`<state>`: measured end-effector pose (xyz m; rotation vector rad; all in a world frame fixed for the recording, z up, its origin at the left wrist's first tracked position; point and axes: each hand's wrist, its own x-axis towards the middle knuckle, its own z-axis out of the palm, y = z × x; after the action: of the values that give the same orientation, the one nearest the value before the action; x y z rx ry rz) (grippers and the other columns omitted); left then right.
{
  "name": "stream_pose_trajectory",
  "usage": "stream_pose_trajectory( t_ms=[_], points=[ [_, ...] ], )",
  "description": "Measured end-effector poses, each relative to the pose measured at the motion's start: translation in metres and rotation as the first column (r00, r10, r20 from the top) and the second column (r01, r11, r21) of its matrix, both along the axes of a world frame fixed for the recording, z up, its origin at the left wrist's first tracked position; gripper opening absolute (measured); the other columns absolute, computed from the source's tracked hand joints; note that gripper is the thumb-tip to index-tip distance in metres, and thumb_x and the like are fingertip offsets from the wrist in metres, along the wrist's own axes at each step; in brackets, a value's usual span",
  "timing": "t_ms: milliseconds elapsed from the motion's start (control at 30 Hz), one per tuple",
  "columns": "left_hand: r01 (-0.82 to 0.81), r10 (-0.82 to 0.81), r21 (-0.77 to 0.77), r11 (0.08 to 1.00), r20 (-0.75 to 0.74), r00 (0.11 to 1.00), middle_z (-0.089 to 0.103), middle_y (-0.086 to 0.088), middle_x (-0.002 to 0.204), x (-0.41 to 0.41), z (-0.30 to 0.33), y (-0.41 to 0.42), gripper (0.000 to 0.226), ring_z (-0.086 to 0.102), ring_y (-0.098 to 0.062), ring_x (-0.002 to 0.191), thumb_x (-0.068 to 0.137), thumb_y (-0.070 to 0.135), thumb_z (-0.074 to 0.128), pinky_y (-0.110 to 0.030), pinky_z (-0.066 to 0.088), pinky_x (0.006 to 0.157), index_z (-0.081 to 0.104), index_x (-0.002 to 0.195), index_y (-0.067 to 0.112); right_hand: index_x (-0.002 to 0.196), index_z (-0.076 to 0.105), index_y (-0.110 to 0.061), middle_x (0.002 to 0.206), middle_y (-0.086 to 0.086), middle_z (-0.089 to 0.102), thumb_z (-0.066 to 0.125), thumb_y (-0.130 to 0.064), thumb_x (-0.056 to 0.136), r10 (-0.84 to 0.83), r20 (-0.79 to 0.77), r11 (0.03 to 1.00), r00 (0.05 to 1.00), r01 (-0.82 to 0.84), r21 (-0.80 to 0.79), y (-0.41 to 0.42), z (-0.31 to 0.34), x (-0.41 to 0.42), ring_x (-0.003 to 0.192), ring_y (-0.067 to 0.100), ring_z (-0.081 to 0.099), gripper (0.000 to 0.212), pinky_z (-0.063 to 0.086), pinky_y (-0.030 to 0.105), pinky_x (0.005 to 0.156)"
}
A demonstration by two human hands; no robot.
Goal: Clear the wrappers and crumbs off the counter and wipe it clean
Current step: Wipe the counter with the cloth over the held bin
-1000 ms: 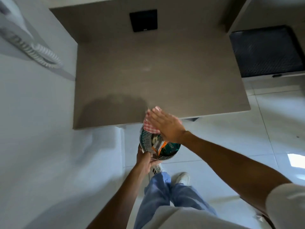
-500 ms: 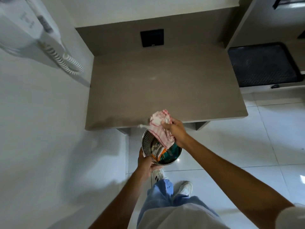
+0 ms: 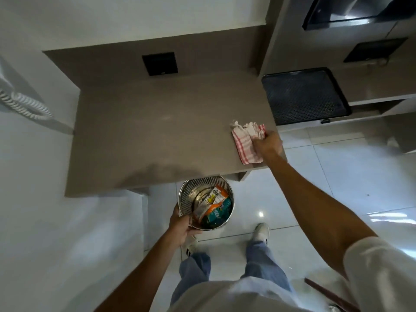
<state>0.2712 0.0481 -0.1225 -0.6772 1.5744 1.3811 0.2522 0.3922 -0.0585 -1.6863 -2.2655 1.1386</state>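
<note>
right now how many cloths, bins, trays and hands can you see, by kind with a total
cloth: 1, red and white checked, on the counter under the right hand
metal bin: 1, holding wrappers
black perforated tray: 1
hands: 2, left hand and right hand
total: 5

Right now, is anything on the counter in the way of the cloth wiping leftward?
Nothing visible. The right hand presses the cloth at the counter's right edge; the surface leftward looks bare.
</note>
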Motion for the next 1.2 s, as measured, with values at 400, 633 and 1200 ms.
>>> stream_pose_trajectory(
  t_ms=[400, 633, 1200],
  points=[
    [-0.106, 0.112, -0.08, 0.991, 0.076, 0.991, 0.068, -0.019, 0.131, 0.062, -0.077, 0.097, 0.05, 0.073, -0.041, 0.106, 0.103, 0.002, 0.057, -0.055, 0.066, 0.073, 0.045, 0.135, 0.038, 0.147, 0.036, -0.02, 0.147, 0.008, 0.047, 0.065, -0.018, 0.088, 0.594, -0.002, 0.789, 0.804, -0.583, -0.192, -0.06, -0.154, 0.152, 0.132, 0.028, 0.048, 0.066, 0.049, 0.051, 0.109],
    [0.036, -0.034, -0.051, 0.998, 0.038, 0.999, 0.064, -0.017, 0.137, 0.036, -0.238, 0.173, 0.065, 0.07, -0.047, 0.115, 0.099, -0.003, 0.06, -0.066, 0.062, 0.089, 0.042, 0.148, 0.034, 0.14, 0.041, -0.017, 0.128, 0.016, 0.064, 0.054, -0.013, 0.097, 0.347, 0.107, 0.827, 0.932, -0.25, -0.504, 0.009, -0.326, 0.124, 0.114, 0.036, 0.066, 0.045, 0.062, 0.054, 0.087],
    [0.088, -0.337, -0.476, 0.875, -0.469, 0.816, 0.054, -0.016, 0.156, 0.074, -0.282, 0.204, 0.057, 0.051, -0.036, 0.145, 0.098, 0.0, 0.06, -0.045, 0.044, 0.122, 0.048, 0.153, 0.008, 0.139, 0.048, -0.017, 0.138, 0.008, 0.059, 0.058, -0.015, 0.095, 0.45, -0.043, 0.886, 0.892, -0.452, -0.106, 0.007, -0.364, 0.149, 0.125, 0.027, 0.057, 0.045, 0.052, 0.033, 0.094]
  ],
)
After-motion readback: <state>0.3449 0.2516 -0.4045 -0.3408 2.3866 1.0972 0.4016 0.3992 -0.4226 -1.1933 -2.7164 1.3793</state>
